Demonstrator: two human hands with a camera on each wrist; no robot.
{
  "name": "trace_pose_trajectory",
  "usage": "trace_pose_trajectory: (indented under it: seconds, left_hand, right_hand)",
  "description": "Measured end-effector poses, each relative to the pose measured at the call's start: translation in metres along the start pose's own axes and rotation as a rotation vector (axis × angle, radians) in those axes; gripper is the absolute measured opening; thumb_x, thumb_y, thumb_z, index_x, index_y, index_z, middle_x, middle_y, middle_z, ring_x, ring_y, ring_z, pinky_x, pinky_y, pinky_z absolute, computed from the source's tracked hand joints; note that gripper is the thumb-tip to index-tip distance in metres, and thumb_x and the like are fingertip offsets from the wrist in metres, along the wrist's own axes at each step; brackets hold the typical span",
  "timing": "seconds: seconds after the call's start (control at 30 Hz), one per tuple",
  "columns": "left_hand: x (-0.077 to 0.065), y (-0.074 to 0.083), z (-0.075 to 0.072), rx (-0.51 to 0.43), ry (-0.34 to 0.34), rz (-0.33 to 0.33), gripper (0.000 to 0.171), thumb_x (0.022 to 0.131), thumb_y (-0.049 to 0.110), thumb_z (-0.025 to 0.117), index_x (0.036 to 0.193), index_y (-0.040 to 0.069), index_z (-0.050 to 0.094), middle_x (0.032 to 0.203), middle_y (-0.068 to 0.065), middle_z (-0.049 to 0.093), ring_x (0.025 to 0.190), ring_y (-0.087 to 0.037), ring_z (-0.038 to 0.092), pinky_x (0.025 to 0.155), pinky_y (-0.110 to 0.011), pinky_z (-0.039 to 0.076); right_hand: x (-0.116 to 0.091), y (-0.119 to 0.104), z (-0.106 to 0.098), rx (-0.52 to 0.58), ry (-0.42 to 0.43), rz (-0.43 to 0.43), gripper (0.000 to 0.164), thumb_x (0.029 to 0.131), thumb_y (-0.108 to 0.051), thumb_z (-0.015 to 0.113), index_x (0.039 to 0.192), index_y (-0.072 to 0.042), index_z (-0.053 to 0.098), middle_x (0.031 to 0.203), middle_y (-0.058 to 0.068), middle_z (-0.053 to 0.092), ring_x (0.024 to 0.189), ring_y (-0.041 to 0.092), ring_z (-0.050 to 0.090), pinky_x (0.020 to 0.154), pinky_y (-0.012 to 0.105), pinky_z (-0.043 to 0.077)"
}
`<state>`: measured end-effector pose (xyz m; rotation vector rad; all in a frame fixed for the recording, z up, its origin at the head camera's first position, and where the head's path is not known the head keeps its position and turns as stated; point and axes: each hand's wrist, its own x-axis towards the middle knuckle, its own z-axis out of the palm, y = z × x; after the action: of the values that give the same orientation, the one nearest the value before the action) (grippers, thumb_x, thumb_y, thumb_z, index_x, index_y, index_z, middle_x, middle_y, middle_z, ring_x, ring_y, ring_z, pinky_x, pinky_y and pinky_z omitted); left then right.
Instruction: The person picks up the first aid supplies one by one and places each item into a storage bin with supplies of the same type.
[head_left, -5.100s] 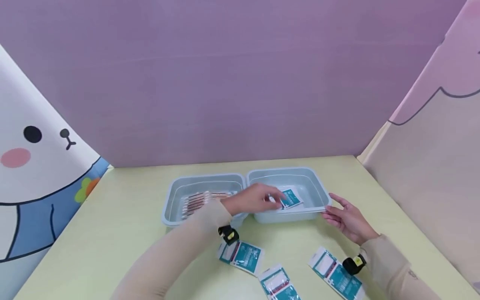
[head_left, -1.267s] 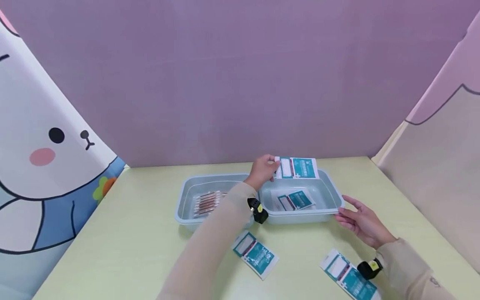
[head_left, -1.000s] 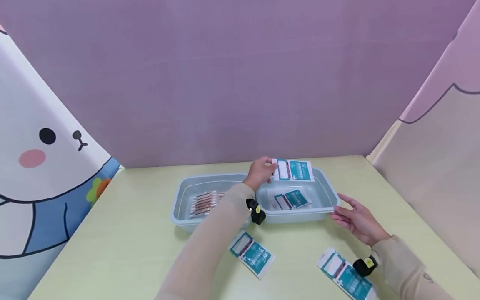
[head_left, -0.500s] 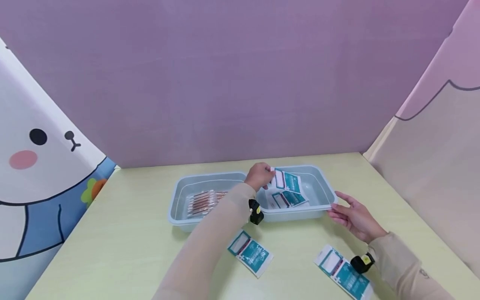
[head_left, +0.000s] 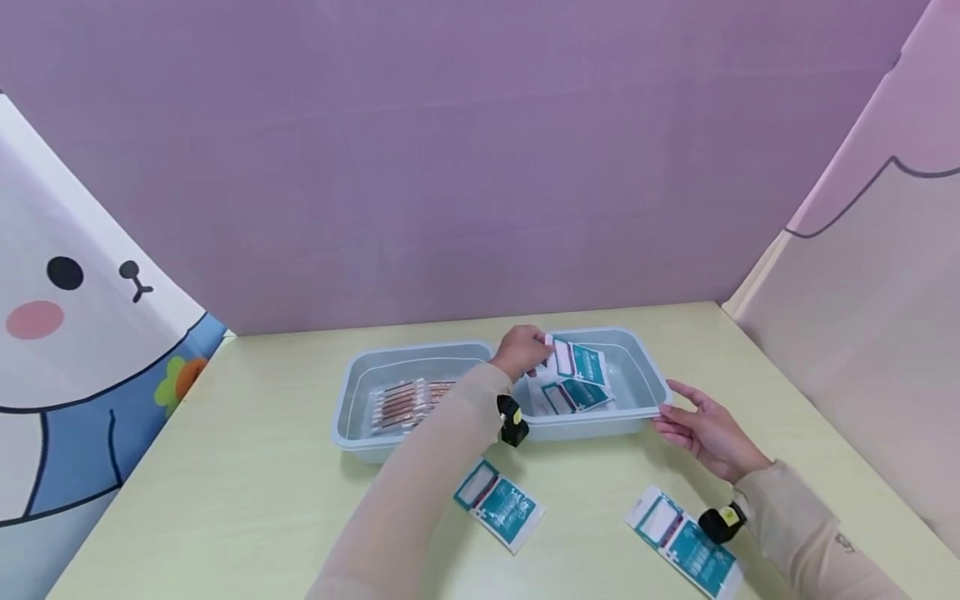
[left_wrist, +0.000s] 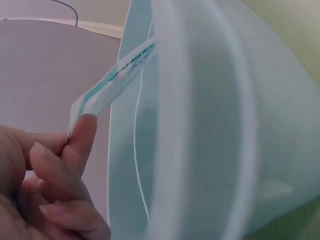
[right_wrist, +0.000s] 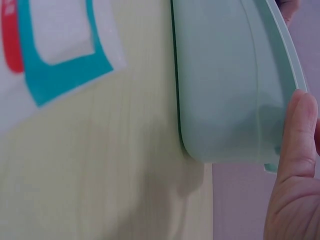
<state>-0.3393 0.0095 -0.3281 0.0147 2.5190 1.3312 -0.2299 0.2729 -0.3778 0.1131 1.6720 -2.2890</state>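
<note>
My left hand [head_left: 519,352] pinches one end of a flat white-and-teal packet [head_left: 581,363] over the right light-blue plastic basin [head_left: 592,428]. In the left wrist view, thumb and finger hold the packet [left_wrist: 112,82] by its edge, tilted against the basin's inside. Below it another packet of the same kind [head_left: 576,397] lies in that basin; whether more lie beneath is unclear. My right hand [head_left: 708,433] grips the basin's near right corner; in the right wrist view its thumb [right_wrist: 300,125] lies on the outside of the rim.
A second basin [head_left: 375,446] stands at the left, holding clear-wrapped swabs with brown sticks [head_left: 403,406], partly behind my left forearm. Two more packets lie on the pale yellow table, one at centre front [head_left: 499,506] and one by my right wrist [head_left: 684,542]. A purple wall [head_left: 465,167] closes the back.
Since about a second ago, my left hand has lowered the packet from the basin's far rim into it. Earlier, a third packet lay at the table's front. My right hand has stayed at the corner.
</note>
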Motion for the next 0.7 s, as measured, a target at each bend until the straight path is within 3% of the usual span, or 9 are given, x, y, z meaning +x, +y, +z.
trace_pose_trajectory:
  seconds: [0.17,0.3,0.53,0.7]
  left_hand:
    - [-0.0008,0.0004,0.0012,0.028,-0.028,0.016,0.023,0.095,0.017,0.061,0.115,0.006,0.062,0.089,-0.004,0.064,0.054,-0.017,0.051,0.065,-0.034,0.047]
    - [-0.0020,-0.0005,0.0009,0.015,-0.043,0.019,0.026,0.095,0.015,0.061,0.119,0.005,0.061,0.090,-0.005,0.063,0.054,-0.017,0.053,0.071,-0.036,0.048]
    - [-0.0025,-0.0024,-0.0001,0.020,-0.021,0.026,0.027,0.095,0.014,0.061,0.120,0.004,0.060,0.097,-0.006,0.061,0.056,-0.016,0.053,0.078,-0.038,0.049]
    - [-0.0038,-0.0025,-0.0006,0.023,-0.022,0.029,0.028,0.095,0.013,0.061,0.121,0.004,0.061,0.099,-0.008,0.063,0.055,-0.015,0.053,0.079,-0.040,0.049]
  right_hand:
    - [-0.0013,0.0008,-0.0033,-0.011,0.009,-0.006,0.048,0.097,-0.009,0.057,0.137,-0.015,0.032,0.090,0.008,0.071,0.081,0.017,0.071,0.073,0.025,0.053]
    - [-0.0018,0.0013,-0.0043,-0.016,0.019,-0.007,0.058,0.097,-0.009,0.057,0.144,-0.010,0.024,0.090,0.008,0.071,0.081,0.017,0.071,0.073,0.025,0.053]
    - [0.0011,0.0022,-0.0028,0.004,-0.008,-0.029,0.041,0.096,-0.007,0.057,0.130,-0.017,0.035,0.089,0.008,0.071,0.080,0.016,0.071,0.072,0.025,0.053]
    - [0.0012,0.0020,-0.0025,0.005,-0.009,-0.027,0.040,0.096,-0.009,0.059,0.127,-0.019,0.037,0.089,0.008,0.071,0.080,0.016,0.071,0.073,0.025,0.053]
